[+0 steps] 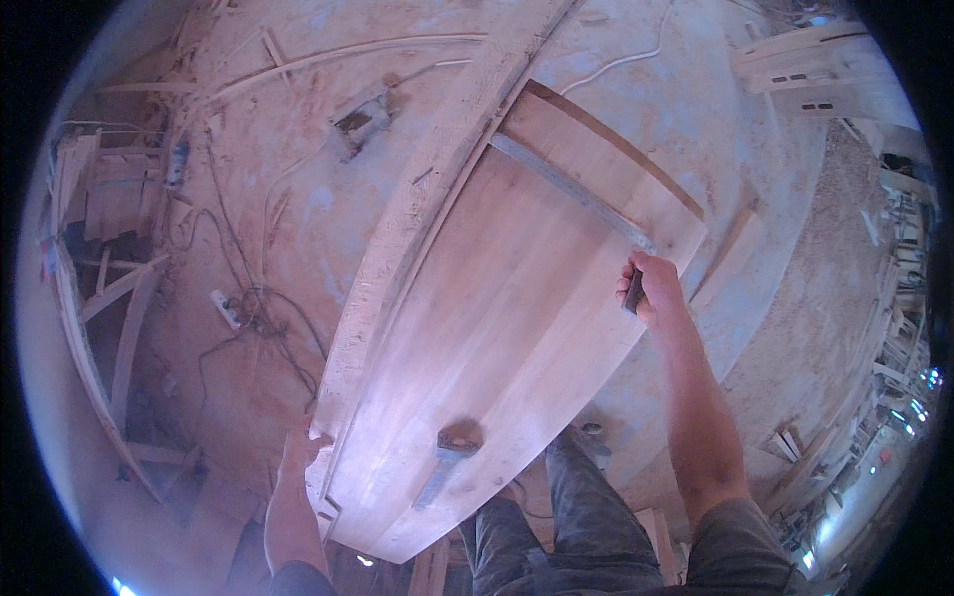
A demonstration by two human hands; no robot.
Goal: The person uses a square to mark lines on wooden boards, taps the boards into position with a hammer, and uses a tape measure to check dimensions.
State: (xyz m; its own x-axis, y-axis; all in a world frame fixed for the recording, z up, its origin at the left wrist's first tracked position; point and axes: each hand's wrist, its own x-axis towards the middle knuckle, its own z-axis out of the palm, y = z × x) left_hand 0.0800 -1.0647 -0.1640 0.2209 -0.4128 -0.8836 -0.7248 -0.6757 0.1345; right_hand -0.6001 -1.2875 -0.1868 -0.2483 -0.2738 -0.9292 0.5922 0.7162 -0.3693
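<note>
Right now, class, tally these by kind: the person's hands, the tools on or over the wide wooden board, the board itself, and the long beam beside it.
Hands: 2 (left hand, right hand)
Tools: 2 (long metal tool in the right hand, smaller tool lying on the board)
Wide board: 1
Long beam: 1
Total: 6

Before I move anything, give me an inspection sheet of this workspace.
Surface: wooden panel, with a long beam along its left edge.
Job's things: carpenter's square, its blade across the panel's far part; another metal-bladed tool lies nearer the person.
Clutter: loose board right of the panel; dark object beyond the beam, kind unclear.
Hands: right hand grips the square's handle; left hand touches the beam, grip unclear.
Cables: tangled cables beside a white power strip, left.
Surroundings: dusty floor; wooden pieces far left.
</note>
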